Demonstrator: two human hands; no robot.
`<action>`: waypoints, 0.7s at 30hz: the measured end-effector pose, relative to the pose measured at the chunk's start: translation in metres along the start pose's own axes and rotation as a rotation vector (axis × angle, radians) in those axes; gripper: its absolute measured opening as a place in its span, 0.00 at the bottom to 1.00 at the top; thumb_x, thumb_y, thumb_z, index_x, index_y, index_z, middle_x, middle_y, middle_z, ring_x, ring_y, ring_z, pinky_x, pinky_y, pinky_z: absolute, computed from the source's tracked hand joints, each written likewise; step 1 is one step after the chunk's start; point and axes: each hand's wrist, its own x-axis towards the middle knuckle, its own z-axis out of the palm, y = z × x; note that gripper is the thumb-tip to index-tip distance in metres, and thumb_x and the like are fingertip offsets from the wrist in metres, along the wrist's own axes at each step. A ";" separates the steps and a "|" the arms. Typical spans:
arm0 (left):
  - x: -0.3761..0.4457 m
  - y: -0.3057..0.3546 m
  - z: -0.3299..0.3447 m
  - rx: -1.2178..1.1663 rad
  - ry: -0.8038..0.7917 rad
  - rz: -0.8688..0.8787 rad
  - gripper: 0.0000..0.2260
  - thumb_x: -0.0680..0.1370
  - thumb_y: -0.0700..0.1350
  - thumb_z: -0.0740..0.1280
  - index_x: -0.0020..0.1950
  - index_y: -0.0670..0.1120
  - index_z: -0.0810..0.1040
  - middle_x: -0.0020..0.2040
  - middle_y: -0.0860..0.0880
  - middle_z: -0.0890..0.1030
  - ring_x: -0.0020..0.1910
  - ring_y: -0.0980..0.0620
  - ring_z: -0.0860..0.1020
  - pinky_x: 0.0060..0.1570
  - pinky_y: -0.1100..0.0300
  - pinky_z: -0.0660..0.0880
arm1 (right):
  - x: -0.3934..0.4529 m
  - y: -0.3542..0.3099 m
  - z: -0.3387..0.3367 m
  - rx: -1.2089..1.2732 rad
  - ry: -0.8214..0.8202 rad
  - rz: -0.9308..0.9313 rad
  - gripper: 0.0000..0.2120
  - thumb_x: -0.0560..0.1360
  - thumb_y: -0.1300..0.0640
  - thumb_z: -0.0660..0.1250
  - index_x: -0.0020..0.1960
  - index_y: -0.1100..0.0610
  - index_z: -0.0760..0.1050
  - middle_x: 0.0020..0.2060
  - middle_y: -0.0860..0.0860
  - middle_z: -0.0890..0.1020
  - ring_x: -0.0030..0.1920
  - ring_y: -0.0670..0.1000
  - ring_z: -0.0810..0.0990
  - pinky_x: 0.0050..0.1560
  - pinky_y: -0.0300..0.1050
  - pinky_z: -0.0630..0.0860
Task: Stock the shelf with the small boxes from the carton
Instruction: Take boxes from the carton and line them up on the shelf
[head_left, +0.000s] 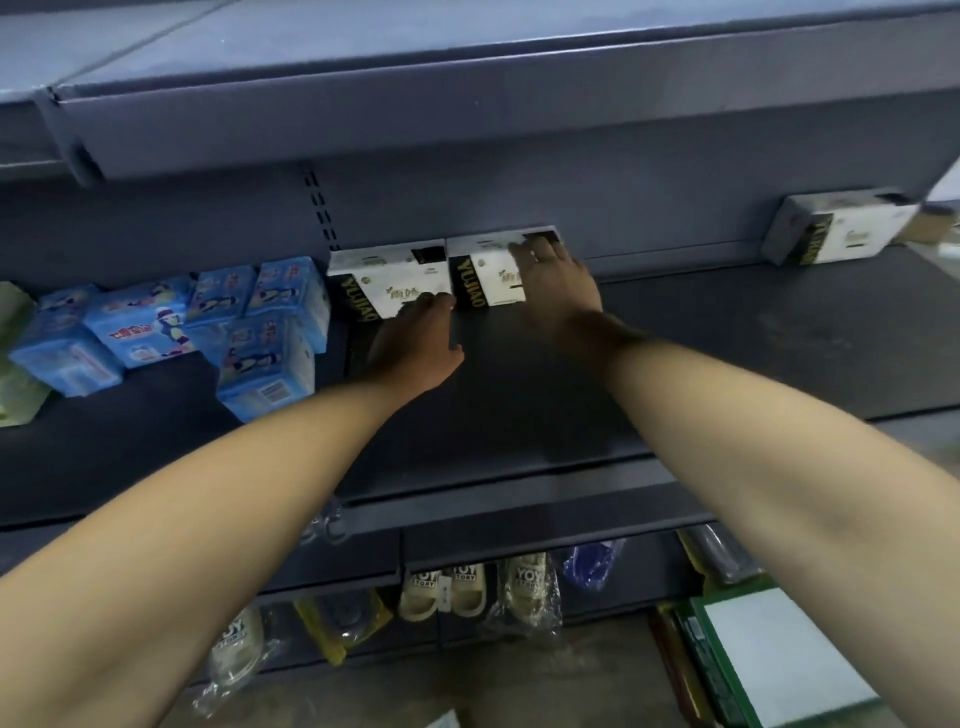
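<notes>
My left hand (415, 345) touches the front of a white box (389, 283) at the back of the dark shelf (727, 338). My right hand (558, 283) lies on top of a second white box (485, 275) just beside the first one. A third white box (841, 231) sits far off to the right. Blue packs (260, 332) are piled on the left. Down below, I see sandals in bags (467, 587) and a green carton (727, 675).

The shelf (727, 338) looks like matt painted metal. The white boxes (395, 283) are smooth card, and the blue packs (140, 327) are wrapped in glossy plastic.
</notes>
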 end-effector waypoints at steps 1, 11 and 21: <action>-0.001 0.010 0.001 -0.014 0.011 0.022 0.25 0.76 0.45 0.68 0.73 0.43 0.67 0.68 0.42 0.71 0.66 0.41 0.71 0.60 0.46 0.73 | -0.014 -0.001 -0.005 0.004 -0.018 0.024 0.26 0.77 0.63 0.61 0.75 0.57 0.62 0.70 0.57 0.69 0.69 0.59 0.68 0.64 0.57 0.69; -0.053 0.096 0.023 -0.088 -0.155 0.327 0.26 0.76 0.45 0.69 0.72 0.46 0.66 0.69 0.45 0.70 0.67 0.43 0.71 0.62 0.46 0.73 | -0.175 0.007 -0.025 -0.062 -0.044 0.325 0.23 0.76 0.56 0.67 0.69 0.57 0.69 0.64 0.56 0.75 0.64 0.59 0.73 0.56 0.52 0.74; -0.157 0.181 0.051 -0.070 -0.201 0.665 0.24 0.75 0.47 0.68 0.69 0.42 0.68 0.65 0.43 0.73 0.62 0.41 0.73 0.56 0.45 0.74 | -0.332 0.009 -0.048 -0.130 -0.036 0.575 0.22 0.75 0.52 0.69 0.67 0.56 0.70 0.60 0.54 0.77 0.61 0.57 0.75 0.55 0.54 0.75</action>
